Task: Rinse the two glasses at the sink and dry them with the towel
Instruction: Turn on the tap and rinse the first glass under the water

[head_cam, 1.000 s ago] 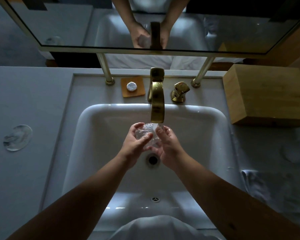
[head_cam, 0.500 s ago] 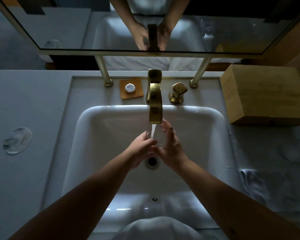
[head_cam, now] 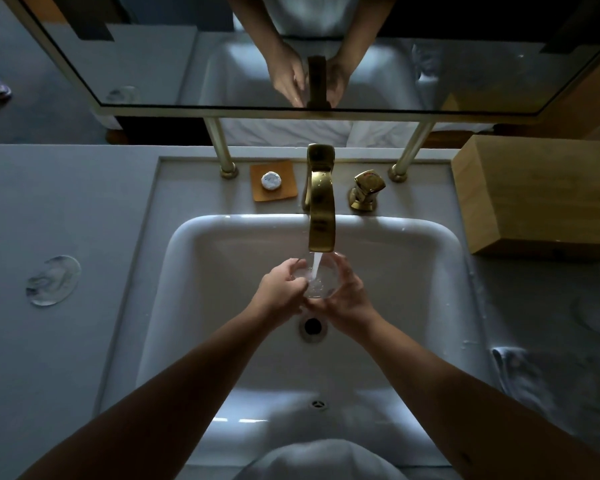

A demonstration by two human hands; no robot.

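Head view, looking down on a washbasin. Both hands cup a clear glass [head_cam: 317, 278] upright beneath the spout, just beyond the drain [head_cam: 313, 326]. Right hand [head_cam: 349, 299] curls round the glass from 3 o'clock, fingertips reaching over its far rim; left hand [head_cam: 279, 292] grips it from 9 o'clock, thumb apparently hooked at the near rim, though the transparent wall makes the exact contact hard to read. Water stream [head_cam: 315, 266] falls from the brass faucet [head_cam: 321, 209] at 12 o'clock straight into the open mouth of the glass. Sink [head_cam: 201, 271] is white, with the hands near its centre. Brass handle [head_cam: 366, 188] stands at 1 o'clock of the faucet; an orange soap dish [head_cam: 288, 192] carrying a small round white piece lies at 11 o'clock of it. On the grey counter [head_cam: 66, 358] at 9 o'clock, well apart from the basin, a second glass [head_cam: 53, 280] sits alone. Towel [head_cam: 541, 386], dark and rumpled, lies on the counter at 4 o'clock beside the basin rim. Wooden box [head_cam: 541, 195] occupies 2 o'clock. Mirror [head_cam: 153, 64] at 12 o'clock reflects the hands and spout.
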